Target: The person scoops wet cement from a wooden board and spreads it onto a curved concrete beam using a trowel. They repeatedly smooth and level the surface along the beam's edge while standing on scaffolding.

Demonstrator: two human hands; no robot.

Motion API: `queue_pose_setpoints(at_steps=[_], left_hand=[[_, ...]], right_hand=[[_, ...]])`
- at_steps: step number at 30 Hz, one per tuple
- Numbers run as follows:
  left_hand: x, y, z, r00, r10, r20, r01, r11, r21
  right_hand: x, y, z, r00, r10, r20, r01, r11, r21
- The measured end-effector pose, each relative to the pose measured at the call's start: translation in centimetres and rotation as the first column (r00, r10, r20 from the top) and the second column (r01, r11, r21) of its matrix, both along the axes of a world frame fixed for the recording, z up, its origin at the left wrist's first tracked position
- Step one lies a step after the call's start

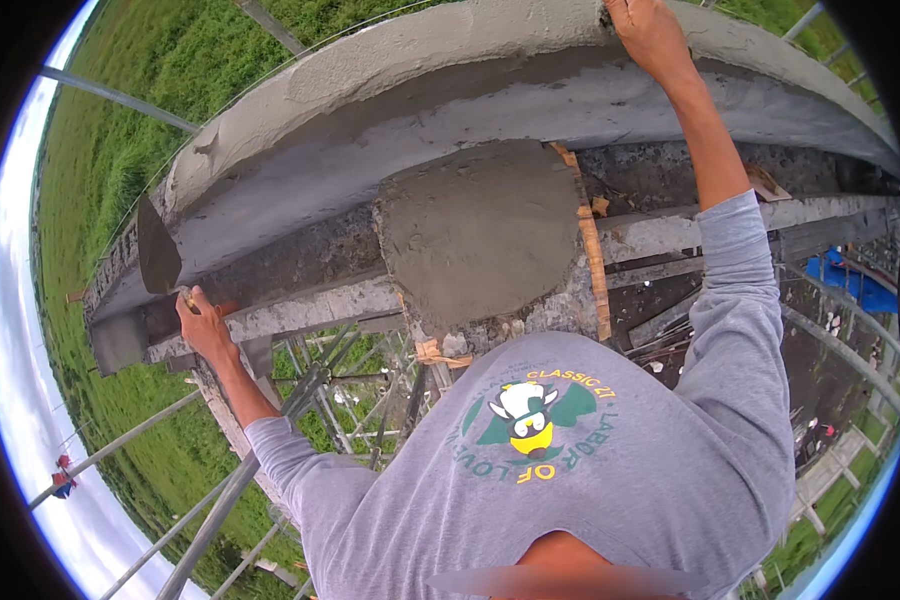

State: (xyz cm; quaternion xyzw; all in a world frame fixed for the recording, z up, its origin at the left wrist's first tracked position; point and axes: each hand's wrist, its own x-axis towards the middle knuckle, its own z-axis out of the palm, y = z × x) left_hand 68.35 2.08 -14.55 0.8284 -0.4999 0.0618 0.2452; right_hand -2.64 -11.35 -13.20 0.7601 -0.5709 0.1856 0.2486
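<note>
My left hand (206, 328) is closed at the left end of a curved concrete ledge. It grips what looks like a trowel (160, 248), its dark grey blade against the wall's end and a brown handle end showing beside my fingers. High at the right, my right hand (652, 35) is closed at the top of the curved wall (410, 70), which carries grey mortar. A bit of something dark shows at its fingertips, too little to name. Between my arms, a mound of smooth wet mortar (480, 230) lies on a board with a wooden edge strip (592, 250).
Below the wall runs a rough concrete ledge beam (320, 308). Metal scaffold poles (120, 100) cross at the left and right. A blue sheet (850, 280) lies lower at the right. Green grassland (110, 170) spreads far below.
</note>
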Motion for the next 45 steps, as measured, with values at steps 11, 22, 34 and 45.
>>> queue_pose_setpoints(at_steps=[11,22,34,45], left_hand=[[-22.9,18.2,-19.6,0.44,0.127,-0.889,0.365,0.879,0.306],[-32.9,11.9,-20.8,0.554,-0.427,-0.715,0.783,0.559,0.273],[-51.1,-14.7,7.6,0.304,-0.952,-0.025,0.891,0.294,-0.345],[-56.2,-16.2,5.3,0.327,-0.898,-0.294,0.872,0.407,-0.272]], right_hand=[[1.6,-0.7,0.6,0.956,-0.011,0.294,0.018,1.0,-0.022],[0.5,-0.8,-0.3,0.998,0.062,0.026,-0.059,0.991,-0.121],[0.1,-0.2,2.2,0.839,-0.081,0.538,-0.11,0.943,0.315],[-0.3,0.0,3.0,0.754,-0.12,0.646,-0.145,0.928,0.342]])
